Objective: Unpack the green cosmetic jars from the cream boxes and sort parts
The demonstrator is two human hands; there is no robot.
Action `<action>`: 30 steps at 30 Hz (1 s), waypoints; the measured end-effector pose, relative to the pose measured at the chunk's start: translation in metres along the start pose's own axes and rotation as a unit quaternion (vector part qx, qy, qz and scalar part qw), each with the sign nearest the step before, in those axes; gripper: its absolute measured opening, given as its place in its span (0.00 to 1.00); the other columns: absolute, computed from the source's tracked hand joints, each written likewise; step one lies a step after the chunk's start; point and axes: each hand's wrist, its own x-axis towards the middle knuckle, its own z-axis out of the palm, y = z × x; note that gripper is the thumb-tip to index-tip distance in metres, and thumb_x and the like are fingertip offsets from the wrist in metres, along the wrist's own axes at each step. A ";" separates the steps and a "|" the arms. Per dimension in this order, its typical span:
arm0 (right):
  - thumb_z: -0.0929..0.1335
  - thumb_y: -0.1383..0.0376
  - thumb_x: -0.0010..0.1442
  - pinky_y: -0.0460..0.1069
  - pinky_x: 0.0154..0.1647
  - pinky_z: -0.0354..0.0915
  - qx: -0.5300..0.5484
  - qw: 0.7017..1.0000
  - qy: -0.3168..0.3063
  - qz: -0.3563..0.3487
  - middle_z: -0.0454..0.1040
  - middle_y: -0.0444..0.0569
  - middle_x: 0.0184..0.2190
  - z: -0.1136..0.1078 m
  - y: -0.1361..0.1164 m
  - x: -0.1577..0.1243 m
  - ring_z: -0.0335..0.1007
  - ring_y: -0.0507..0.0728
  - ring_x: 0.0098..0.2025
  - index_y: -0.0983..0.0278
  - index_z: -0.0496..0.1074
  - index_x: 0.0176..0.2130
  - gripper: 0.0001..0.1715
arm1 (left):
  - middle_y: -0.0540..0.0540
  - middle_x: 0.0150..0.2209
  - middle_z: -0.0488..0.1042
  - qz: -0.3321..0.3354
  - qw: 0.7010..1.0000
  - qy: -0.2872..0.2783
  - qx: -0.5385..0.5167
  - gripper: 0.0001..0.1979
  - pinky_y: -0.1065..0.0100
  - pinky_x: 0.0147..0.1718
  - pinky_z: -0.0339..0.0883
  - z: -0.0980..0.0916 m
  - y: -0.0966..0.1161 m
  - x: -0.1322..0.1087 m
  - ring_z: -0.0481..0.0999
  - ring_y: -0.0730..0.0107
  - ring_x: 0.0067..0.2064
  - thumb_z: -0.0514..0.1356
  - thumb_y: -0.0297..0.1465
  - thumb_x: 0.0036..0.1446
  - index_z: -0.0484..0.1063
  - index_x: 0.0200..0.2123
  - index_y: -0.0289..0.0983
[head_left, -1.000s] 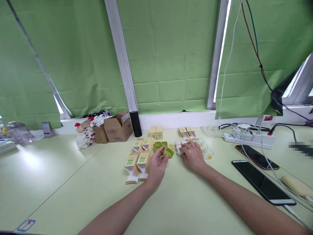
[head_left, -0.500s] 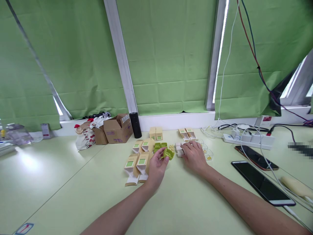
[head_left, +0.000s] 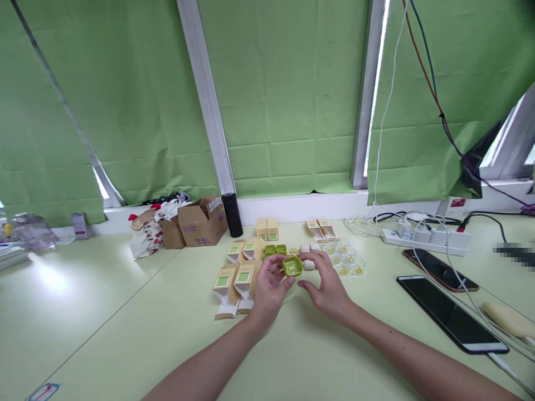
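A small green square container [head_left: 292,266] is held in my left hand [head_left: 270,287], its open side facing me. Something small and yellowish lies inside it. My right hand [head_left: 328,287] is just to the right, thumb and fingers spread, and fingertips near the container's rim; I cannot tell if they touch it. Behind the hands are more green containers [head_left: 270,249], small yellow pieces [head_left: 293,250] and white rounded pieces [head_left: 308,265]. Clear cups [head_left: 343,259] with yellow bits in them stand right of my right hand.
Open cardboard packets [head_left: 227,281] lie left of my left hand, with others [head_left: 321,229] farther back. A brown carton [head_left: 203,225] and a black cylinder [head_left: 232,215] stand by the wall. Phones [head_left: 451,312] and a power strip [head_left: 426,240] with cables lie right.
My right hand has come from the white pieces toward the green container and opened its fingers. My left hand has turned the container's open side more toward me.
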 end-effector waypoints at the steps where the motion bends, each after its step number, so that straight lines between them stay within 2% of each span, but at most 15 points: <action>1: 0.69 0.71 0.57 0.62 0.56 0.68 0.017 1.000 0.002 0.001 0.71 0.52 0.55 0.001 0.000 -0.001 0.63 0.65 0.61 0.54 0.66 0.55 0.27 | 0.40 0.46 0.77 -0.003 1.000 0.005 0.008 0.24 0.57 0.51 0.72 0.000 -0.001 0.000 0.78 0.58 0.49 0.75 0.36 0.49 0.69 0.46 0.38; 6: 0.69 0.70 0.58 0.62 0.56 0.69 0.057 0.998 -0.005 0.005 0.68 0.52 0.58 0.003 0.003 -0.006 0.63 0.65 0.61 0.54 0.64 0.57 0.29 | 0.40 0.45 0.78 -0.037 0.996 0.020 0.072 0.23 0.56 0.51 0.73 0.001 -0.003 -0.001 0.79 0.58 0.48 0.74 0.37 0.50 0.70 0.45 0.37; 13: 0.70 0.66 0.60 0.62 0.55 0.70 0.025 0.999 0.015 -0.022 0.67 0.54 0.55 0.007 0.010 -0.009 0.64 0.66 0.59 0.54 0.63 0.59 0.29 | 0.39 0.46 0.77 -0.064 0.991 0.001 0.115 0.23 0.59 0.47 0.74 0.002 -0.008 -0.004 0.79 0.58 0.48 0.74 0.42 0.49 0.71 0.41 0.36; 19: 0.69 0.68 0.60 0.62 0.53 0.70 0.010 0.999 0.027 -0.029 0.70 0.53 0.52 0.006 0.014 -0.008 0.65 0.66 0.56 0.55 0.64 0.57 0.27 | 0.40 0.42 0.76 -0.067 0.987 -0.039 0.142 0.22 0.59 0.47 0.73 0.004 -0.009 -0.006 0.78 0.57 0.47 0.70 0.47 0.54 0.72 0.41 0.35; 24: 0.68 0.68 0.60 0.61 0.53 0.69 0.007 0.999 0.025 -0.023 0.69 0.53 0.52 0.003 0.009 -0.007 0.64 0.65 0.56 0.56 0.64 0.55 0.24 | 0.39 0.45 0.77 -0.061 0.986 -0.035 0.150 0.21 0.60 0.48 0.73 0.005 -0.008 -0.005 0.77 0.56 0.50 0.67 0.47 0.58 0.72 0.44 0.36; 30: 0.70 0.64 0.60 0.61 0.53 0.70 0.014 1.000 0.026 -0.007 0.66 0.55 0.55 0.000 0.008 -0.007 0.62 0.66 0.59 0.55 0.65 0.54 0.23 | 0.41 0.43 0.76 -0.043 0.987 -0.015 0.155 0.21 0.62 0.44 0.73 0.005 -0.007 -0.004 0.78 0.59 0.47 0.66 0.48 0.59 0.70 0.44 0.38</action>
